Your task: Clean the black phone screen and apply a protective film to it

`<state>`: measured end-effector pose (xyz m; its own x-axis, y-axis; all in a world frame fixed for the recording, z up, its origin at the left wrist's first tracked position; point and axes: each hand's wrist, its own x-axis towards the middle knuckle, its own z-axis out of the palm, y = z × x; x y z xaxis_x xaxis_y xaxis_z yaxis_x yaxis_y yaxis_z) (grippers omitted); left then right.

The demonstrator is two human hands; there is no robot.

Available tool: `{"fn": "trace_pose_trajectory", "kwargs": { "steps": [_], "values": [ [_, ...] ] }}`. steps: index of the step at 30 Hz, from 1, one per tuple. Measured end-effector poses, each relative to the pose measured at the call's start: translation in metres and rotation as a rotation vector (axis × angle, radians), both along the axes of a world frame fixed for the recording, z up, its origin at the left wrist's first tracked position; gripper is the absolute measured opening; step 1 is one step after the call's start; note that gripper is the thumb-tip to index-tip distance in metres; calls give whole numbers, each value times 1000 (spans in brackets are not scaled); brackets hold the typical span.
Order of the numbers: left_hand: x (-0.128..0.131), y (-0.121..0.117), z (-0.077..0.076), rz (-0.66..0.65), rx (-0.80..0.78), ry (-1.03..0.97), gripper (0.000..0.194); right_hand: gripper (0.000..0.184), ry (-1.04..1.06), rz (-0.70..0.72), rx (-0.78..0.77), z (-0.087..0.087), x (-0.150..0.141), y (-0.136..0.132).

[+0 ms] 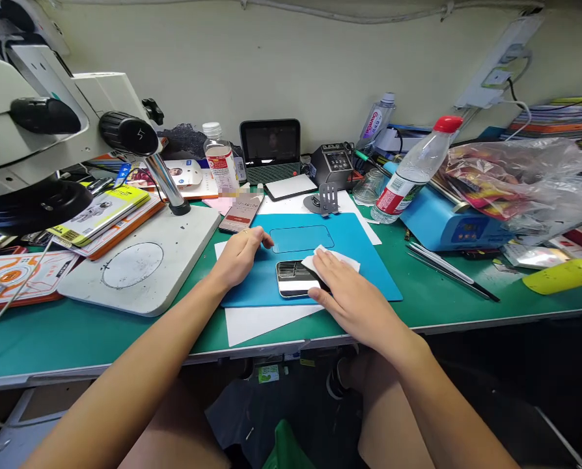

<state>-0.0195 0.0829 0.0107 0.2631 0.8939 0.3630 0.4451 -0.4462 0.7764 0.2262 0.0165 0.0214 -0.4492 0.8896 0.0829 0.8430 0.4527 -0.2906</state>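
Observation:
A smartphone [297, 286] lies on the blue mat [369, 273], its screen dark with pale reflections. My right hand [347, 290] presses a folded white tissue [352, 262] onto the phone's right part, fingers over the tissue and thumb at the phone's near edge. That end of the phone is hidden by the hand and the tissue. My left hand [242, 254] rests at the mat's left side, apart from the phone, with fingers curled in and nothing visible in them. Behind the phone, the mat carries a drawn phone-shaped outline [302, 239].
A microscope base [183, 260] stands left. Behind the mat are a lit phone [242, 212], a metal phone stand [327, 200] and a small display [270, 146]. To the right are a red-capped bottle [393, 195], tweezers [447, 267], a blue device [432, 221] and a yellow tube [564, 276].

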Motion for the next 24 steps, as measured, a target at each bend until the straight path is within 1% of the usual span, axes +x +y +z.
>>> {"fn": "trace_pose_trajectory", "kwargs": {
  "steps": [1, 3, 5, 7, 9, 11, 13, 15, 16, 18, 21, 22, 24],
  "values": [
    [0, 0, 0, -8, -3, -2, 62, 84, -11, -44, 6, -1, -4, 2],
    [1, 1, 0, -13, -10, -11, 62, 91, -18, -82, 17, -3, -23, 1],
    [0, 0, -1, -6, -14, -20, 62, 94, 6, -25, 24, -4, -47, -6],
    [-1, 0, -3, 5, -15, -27, 61, 94, 37, 78, 22, -5, -59, -16],
    [-2, 0, -3, 14, -10, -19, 61, 91, 45, 154, 16, -4, -52, -23],
    [-2, 0, -3, 11, -6, -4, 61, 88, 24, 150, 15, -5, -29, -24],
    [-1, 0, -2, -4, 1, 4, 62, 87, -8, 51, 31, -5, -6, -18],
    [0, 1, -1, -24, 9, 2, 63, 89, -43, -45, 29, -6, 1, -10],
    [0, 1, -1, -29, 13, 0, 63, 92, -55, -78, 27, -6, -3, -7],
    [0, 1, -1, -24, 12, -4, 63, 97, -60, -94, 25, -6, -23, -7],
    [-2, 0, -2, 1, 2, -19, 63, 98, -16, 2, 27, -5, -54, -18],
    [-2, -1, -2, 5, -1, -25, 63, 97, -2, 50, 27, -4, -57, -23],
    [-3, -2, -2, 7, -3, -28, 63, 92, 11, 131, 30, -4, -47, -29]
  ]
}}
